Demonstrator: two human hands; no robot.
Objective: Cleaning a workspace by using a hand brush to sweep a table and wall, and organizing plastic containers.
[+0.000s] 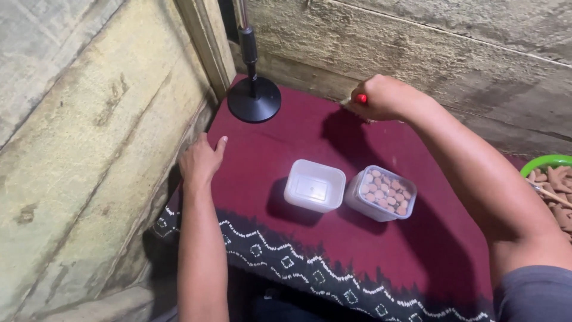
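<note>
My left hand (pixel 201 161) rests palm down on the maroon cloth (pixel 310 128) at the table's left edge, fingers slightly apart, holding nothing. My right hand (pixel 381 97) is closed around a small red-tipped object (pixel 361 98) at the far edge of the table near the wall; most of that object is hidden in the fist. Two clear plastic tubs stand side by side in the middle: an empty one (pixel 314 185) on the left and one filled with small round brown pieces (pixel 386 193) on the right.
A black round stand base with an upright pole (pixel 254 98) sits at the back left corner. Rough wooden walls close in on the left and behind. A green-rimmed basket (pixel 551 162) with brown pieces is at the right edge.
</note>
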